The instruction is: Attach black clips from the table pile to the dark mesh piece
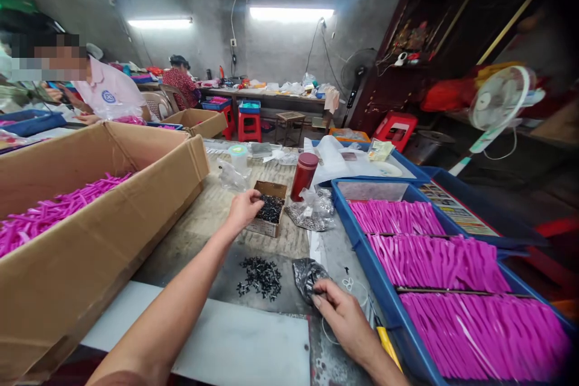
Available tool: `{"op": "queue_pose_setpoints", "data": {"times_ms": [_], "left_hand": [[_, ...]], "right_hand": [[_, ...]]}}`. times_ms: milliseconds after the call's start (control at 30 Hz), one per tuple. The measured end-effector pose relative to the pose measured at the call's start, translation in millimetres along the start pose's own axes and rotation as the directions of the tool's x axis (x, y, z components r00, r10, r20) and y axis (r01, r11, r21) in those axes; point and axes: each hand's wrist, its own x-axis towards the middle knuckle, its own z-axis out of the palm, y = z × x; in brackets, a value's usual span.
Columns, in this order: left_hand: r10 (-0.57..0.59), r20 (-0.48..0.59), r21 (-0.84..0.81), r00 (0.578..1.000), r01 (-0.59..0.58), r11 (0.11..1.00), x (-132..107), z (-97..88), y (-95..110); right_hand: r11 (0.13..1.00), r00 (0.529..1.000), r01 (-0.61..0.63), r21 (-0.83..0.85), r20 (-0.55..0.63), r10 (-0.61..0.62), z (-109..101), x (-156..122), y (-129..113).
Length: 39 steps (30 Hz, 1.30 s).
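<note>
My left hand (244,212) is at the left side of a small cardboard box (265,228) holding many tiny black parts (271,208). Its fingers are bent together over the box's edge; what they grip is hidden. Nearer to me, a loose pile of small black pins or screws (259,278) lies on the worktable. With thumb and fingers, my right hand (346,316) pinches a crumpled black plastic bag (307,276) to the right of this pile. A clear bag of small metallic parts (312,211) and a dark red canister (304,176) stand beside the box.
A large cardboard carton (104,217) of magenta strips fills the left. On the right, a blue tray (362,253) holds rows of magenta strips, with a yellow-handled tool (388,347) near it. A white board (244,338) lies in front. A co-worker (111,90) sits far left.
</note>
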Motion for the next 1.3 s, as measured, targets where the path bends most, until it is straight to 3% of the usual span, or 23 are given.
{"op": "queue_pose_setpoints", "data": {"times_ms": [100,200,300,400,600,733,900,1067,1300], "left_hand": [[0.055,-0.001,0.063,0.998,-0.055,0.997,-13.1,1.4,-0.9],[0.107,0.159,0.115,0.981,-0.126,0.985,-42.4,4.8,-8.2],[0.155,0.422,0.238,0.893,-0.274,0.932,-70.6,12.6,-17.5],[0.135,0.558,0.318,0.819,-0.361,0.877,-87.0,23.9,-21.9],[0.034,0.628,0.482,0.778,-0.423,0.767,-89.2,40.0,-18.5],[-0.022,0.654,0.504,0.757,-0.413,0.759,-85.8,44.4,-18.2],[-0.009,0.646,0.493,0.763,-0.408,0.769,-88.2,46.0,-19.4],[0.097,0.541,0.416,0.835,-0.366,0.832,-93.6,40.0,-19.9],[0.107,0.444,0.247,0.890,-0.236,0.940,-104.5,32.7,-18.4]], "right_hand": [[1.000,1.000,-0.006,-0.028,-0.003,0.006,-2.4,-1.7,3.5],[0.999,1.000,-0.014,-0.033,-0.007,0.014,-4.6,-1.9,6.7],[1.000,1.000,-0.014,-0.021,-0.018,0.014,-3.4,0.5,7.7],[1.000,1.000,-0.009,-0.024,-0.016,0.009,-0.4,3.6,7.2],[0.998,0.999,0.028,-0.055,-0.020,-0.029,-0.9,3.1,6.1],[0.997,1.000,0.002,-0.082,-0.009,-0.003,-2.8,2.5,5.3],[0.995,1.000,0.003,-0.096,-0.019,-0.004,-2.4,4.1,4.8],[0.988,0.999,0.004,-0.157,-0.042,-0.011,-1.9,8.3,6.5],[0.894,0.994,0.018,-0.447,-0.085,-0.063,7.8,24.8,13.2]]}}
